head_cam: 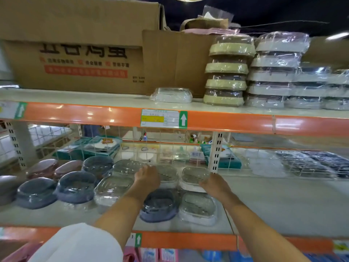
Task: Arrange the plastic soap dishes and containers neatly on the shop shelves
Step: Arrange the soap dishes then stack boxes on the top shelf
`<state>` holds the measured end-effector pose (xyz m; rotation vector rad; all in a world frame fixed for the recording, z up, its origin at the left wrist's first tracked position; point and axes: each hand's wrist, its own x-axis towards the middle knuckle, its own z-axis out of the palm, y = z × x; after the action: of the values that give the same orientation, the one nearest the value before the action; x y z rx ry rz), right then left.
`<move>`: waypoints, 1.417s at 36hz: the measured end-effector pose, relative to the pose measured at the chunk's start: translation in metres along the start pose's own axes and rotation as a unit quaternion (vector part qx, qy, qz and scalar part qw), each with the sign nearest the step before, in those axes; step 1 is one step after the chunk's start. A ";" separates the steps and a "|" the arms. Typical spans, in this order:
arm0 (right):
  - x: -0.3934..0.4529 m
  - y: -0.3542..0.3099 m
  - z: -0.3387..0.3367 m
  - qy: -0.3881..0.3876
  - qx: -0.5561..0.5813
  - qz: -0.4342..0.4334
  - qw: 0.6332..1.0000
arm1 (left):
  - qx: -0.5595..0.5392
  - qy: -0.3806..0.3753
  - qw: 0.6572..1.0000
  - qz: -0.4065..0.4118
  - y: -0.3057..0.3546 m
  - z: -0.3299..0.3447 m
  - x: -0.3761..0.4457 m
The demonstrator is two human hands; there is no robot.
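On the middle shelf (264, 203) lie wrapped plastic soap dishes in rows. My left hand (146, 175) rests on the left side of a white dish with a clear lid (169, 173) at the back. My right hand (213, 183) touches the right side of the neighbouring white dish (195, 177). Whether the fingers curl round the dishes cannot be seen. In front of them sit a blue-grey dish (159, 207) and another white dish (198, 208). More blue-grey dishes (75, 186) and pink ones (43, 168) lie to the left.
A wire grid (170, 148) closes the back of the shelf. The upper shelf carries a single white dish (171, 95), stacks of wrapped containers (226, 72), and cardboard boxes (75, 44). The shelf's right half is bare board.
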<state>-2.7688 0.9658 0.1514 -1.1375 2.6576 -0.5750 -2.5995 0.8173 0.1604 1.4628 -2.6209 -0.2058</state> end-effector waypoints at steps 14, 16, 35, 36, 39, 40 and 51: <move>-0.123 -0.006 -0.060 -0.087 -0.107 -0.134 0.981 | 0.095 -0.115 0.983 0.108 0.023 -0.036 -0.103; -0.139 -0.009 -0.072 -0.091 -0.134 -0.151 0.975 | 0.099 -0.131 0.979 0.120 0.026 -0.050 -0.121; -0.212 -0.071 -0.223 0.064 -0.147 -0.320 0.934 | 0.072 0.070 0.973 0.207 0.059 -0.244 -0.199; -0.210 -0.073 -0.230 0.080 -0.140 -0.321 0.933 | 0.066 0.088 0.973 0.205 0.060 -0.253 -0.196; -0.198 -0.074 -0.248 0.121 -0.133 -0.311 0.933 | 0.048 0.126 0.973 0.190 0.060 -0.272 -0.185; -0.194 -0.073 -0.252 0.128 -0.130 -0.304 0.935 | 0.041 0.135 0.972 0.186 0.060 -0.276 -0.182; -0.143 -0.055 -0.283 0.165 -0.082 -0.226 0.957 | -0.023 0.143 0.976 0.162 0.075 -0.291 -0.118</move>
<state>-2.7265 1.1126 0.4350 -1.8751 2.7587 -0.6774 -2.5478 0.9408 0.4542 0.9482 -2.5450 -0.0176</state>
